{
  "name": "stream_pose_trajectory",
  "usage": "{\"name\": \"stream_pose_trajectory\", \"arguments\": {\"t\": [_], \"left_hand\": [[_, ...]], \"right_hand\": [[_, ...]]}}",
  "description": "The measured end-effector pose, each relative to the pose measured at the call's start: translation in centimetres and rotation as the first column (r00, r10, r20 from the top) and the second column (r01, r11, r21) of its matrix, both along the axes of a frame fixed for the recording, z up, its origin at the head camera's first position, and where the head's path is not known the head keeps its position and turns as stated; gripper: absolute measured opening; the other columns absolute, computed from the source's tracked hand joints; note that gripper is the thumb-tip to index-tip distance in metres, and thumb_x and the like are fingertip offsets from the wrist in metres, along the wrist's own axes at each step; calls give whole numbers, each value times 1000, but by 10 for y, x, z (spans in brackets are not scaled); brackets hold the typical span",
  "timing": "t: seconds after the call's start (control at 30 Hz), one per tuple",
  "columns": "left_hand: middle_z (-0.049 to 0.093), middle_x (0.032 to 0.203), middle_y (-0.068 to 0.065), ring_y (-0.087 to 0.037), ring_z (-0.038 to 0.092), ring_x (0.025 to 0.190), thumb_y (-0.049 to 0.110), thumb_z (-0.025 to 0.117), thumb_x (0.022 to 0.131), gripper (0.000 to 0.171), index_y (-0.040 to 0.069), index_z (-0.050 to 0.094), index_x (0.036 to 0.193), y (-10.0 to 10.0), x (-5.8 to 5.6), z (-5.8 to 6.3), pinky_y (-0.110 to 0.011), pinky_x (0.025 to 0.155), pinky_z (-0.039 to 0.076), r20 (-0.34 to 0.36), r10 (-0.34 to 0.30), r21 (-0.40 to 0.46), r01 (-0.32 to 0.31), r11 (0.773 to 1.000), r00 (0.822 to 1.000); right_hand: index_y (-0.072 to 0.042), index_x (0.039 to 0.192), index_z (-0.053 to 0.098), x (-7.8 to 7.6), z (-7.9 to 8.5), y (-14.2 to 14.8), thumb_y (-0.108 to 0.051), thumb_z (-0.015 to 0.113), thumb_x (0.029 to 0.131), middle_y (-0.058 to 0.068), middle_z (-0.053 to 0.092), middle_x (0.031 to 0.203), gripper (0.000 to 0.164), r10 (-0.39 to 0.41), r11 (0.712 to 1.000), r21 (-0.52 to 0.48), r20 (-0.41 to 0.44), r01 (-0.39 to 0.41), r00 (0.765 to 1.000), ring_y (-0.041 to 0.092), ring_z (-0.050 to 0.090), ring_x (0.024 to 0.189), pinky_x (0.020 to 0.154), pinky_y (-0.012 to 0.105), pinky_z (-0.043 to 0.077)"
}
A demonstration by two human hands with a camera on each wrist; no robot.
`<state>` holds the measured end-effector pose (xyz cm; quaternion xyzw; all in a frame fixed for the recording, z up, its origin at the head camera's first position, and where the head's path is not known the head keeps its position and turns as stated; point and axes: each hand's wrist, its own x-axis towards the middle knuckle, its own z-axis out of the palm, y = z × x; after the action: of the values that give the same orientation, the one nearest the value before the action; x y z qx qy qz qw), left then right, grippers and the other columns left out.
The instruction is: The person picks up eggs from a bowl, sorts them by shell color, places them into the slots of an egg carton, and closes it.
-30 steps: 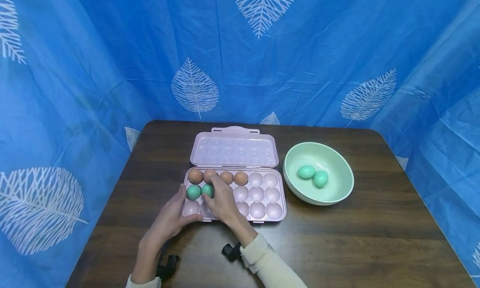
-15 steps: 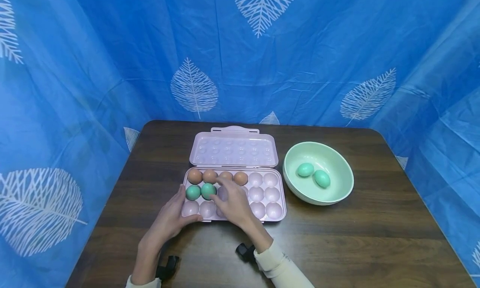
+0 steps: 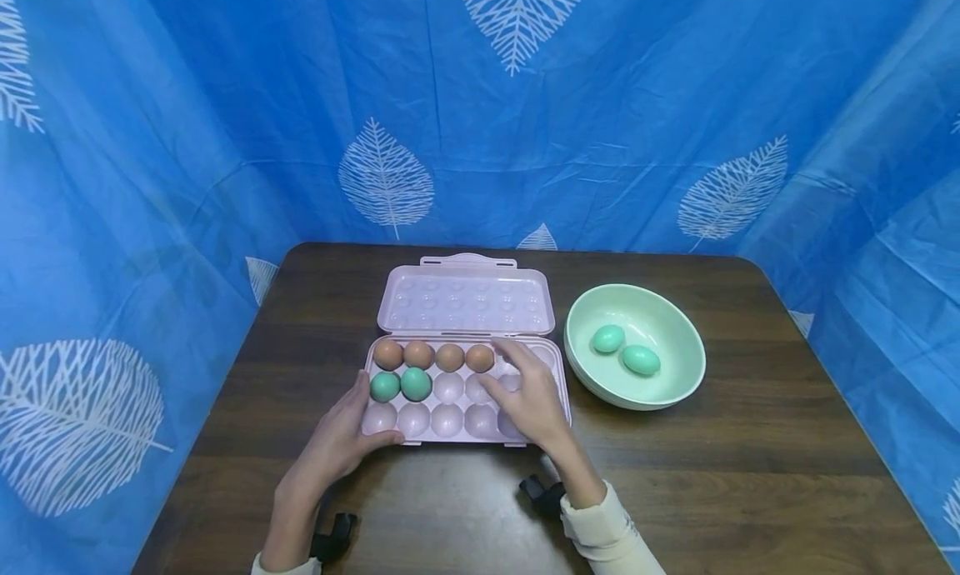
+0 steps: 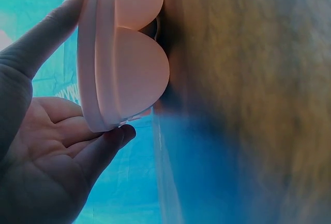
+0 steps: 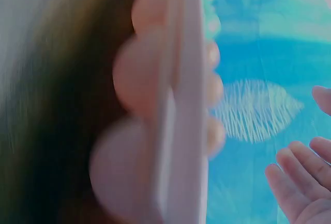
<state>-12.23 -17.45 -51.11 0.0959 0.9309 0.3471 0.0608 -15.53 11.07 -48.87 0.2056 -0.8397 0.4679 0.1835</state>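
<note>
Left hand [image 3: 341,433] has hold of the egg tray [image 3: 447,420], thumb at the near edge, fingers round its left end! Over on the right side, the right hand [image 3: 534,398] hovers above the cups, thumb and fingers apart, nothing between them. And look at that tray, flat on the table [image 3: 712,475], lid [image 3: 467,298] laid open behind it: four brown eggs [image 3: 450,357] along the back row from the left, two green eggs [image 3: 416,384] filling the middle row's first two cups. Just right sits the pale green bowl [image 3: 678,362], another green pair [image 3: 641,359] lying inside, close together!
</note>
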Motion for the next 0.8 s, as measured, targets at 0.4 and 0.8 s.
{"name": "stream_pose_trajectory", "arguments": {"t": [0.4, 0.8], "left_hand": [[19, 156, -31, -45, 25, 142, 43, 82, 78, 113, -12, 16, 151, 0, 0, -2, -57, 111, 25, -2, 1, 2, -1, 1000, 1000], [19, 157, -31, -46, 25, 142, 44, 83, 77, 113, -10, 17, 152, 1, 1, -4, -58, 110, 26, -5, 2, 16, -2, 1000, 1000]], "right_hand": [[8, 129, 58, -16, 16, 77, -3, 78, 83, 26, 59, 126, 51, -203, 979, -13, 93, 205, 975, 39, 57, 116, 98, 48, 47], [8, 136, 51, -38, 2, 124, -8, 64, 94, 28, 51, 138, 47, -311, 944, 200, 278, 262, 909, 48, 48, 126, 104, 58, 37]]}}
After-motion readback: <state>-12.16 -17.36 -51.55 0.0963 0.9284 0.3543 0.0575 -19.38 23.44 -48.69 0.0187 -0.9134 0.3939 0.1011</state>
